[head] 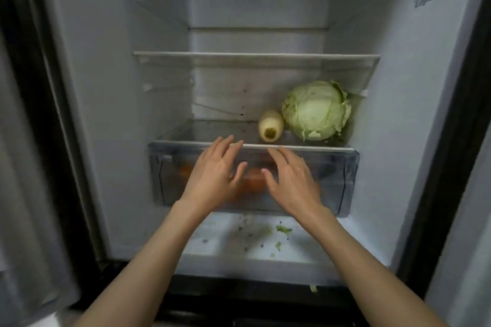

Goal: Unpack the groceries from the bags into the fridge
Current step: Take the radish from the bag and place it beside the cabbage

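Observation:
The fridge stands open in front of me. A pale green cabbage (316, 110) lies at the right of the lowest glass shelf, with a white radish (270, 126) beside it on its left, cut end toward me. Below them is a clear crisper drawer (337, 175) with orange round produce (253, 183) dimly seen through its front. My left hand (215, 170) and my right hand (292, 178) are held flat with straight fingers against the drawer's front, fingertips near its top rim. Neither hand holds anything. No bags are in view.
Two upper glass shelves (255, 56) carry nothing. Green leaf scraps (283, 229) and dark specks lie on the fridge floor under the drawer. The dark door seal (45, 87) runs down the left, and the door frame (451, 141) down the right.

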A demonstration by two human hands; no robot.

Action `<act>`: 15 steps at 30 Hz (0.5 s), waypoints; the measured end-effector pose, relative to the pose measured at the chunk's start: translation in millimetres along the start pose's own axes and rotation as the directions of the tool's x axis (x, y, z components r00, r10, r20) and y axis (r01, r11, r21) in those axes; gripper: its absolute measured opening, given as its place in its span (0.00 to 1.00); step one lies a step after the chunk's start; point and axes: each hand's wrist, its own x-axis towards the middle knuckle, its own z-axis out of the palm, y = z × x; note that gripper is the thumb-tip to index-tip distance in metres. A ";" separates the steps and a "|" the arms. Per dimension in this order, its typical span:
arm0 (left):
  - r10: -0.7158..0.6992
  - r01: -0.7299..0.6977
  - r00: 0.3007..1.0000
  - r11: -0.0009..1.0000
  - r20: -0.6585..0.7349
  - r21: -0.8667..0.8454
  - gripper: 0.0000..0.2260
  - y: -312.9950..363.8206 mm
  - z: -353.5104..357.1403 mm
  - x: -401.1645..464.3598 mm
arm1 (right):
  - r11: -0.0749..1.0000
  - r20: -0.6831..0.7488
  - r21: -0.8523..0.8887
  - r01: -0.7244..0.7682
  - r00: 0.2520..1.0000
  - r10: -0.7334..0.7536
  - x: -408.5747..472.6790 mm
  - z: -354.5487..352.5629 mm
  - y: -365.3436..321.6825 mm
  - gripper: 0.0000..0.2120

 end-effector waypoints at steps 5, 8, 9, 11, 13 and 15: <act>-0.145 0.132 0.977 0.987 0.155 0.087 0.25 12.0 -8.7 -99.9 | 0.995 0.143 0.067 0.071 0.986 -0.080 -92.4 21.0 -33.0 0.26; -0.234 0.199 0.947 0.966 0.219 0.167 0.24 16.3 -21.3 -170.3 | 0.986 0.223 0.132 0.102 0.966 -0.130 -146.4 36.9 -51.5 0.25; -0.264 0.225 0.938 0.957 0.225 0.184 0.24 16.1 -26.8 -195.8 | 0.980 0.229 0.158 0.124 0.961 -0.158 -163.4 41.8 -58.6 0.25; -0.348 0.298 0.904 0.930 0.249 0.215 0.25 15.4 -37.7 -246.5 | 0.968 0.249 0.195 0.157 0.947 -0.204 -196.6 51.9 -75.1 0.24; -0.412 0.344 0.873 0.899 0.262 0.269 0.24 15.4 -50.2 -295.5 | 0.960 0.340 0.223 0.172 0.909 -0.241 -227.7 60.1 -94.5 0.25; -0.494 0.403 0.827 0.853 0.267 0.332 0.23 15.3 -63.9 -343.7 | 0.950 0.405 0.246 0.193 0.870 -0.281 -255.8 69.1 -116.1 0.25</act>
